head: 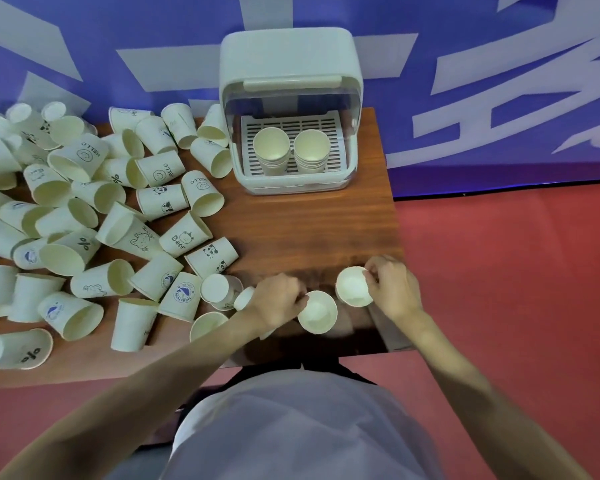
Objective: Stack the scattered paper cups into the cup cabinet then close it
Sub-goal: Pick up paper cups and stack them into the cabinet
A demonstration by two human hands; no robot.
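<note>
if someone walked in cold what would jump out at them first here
First, the heap of paper cups lying on their sides across the left of the wooden table. Next, the open white cup cabinet at the back, with two stacks of cups standing inside. Nearest the camera, the left hand and right hand each hold a cup.

Bright, even light falls from overhead; soft shadows sit under the hands on the table (291,230). The wide lens bends the edges, and detail is slightly soft throughout.
</note>
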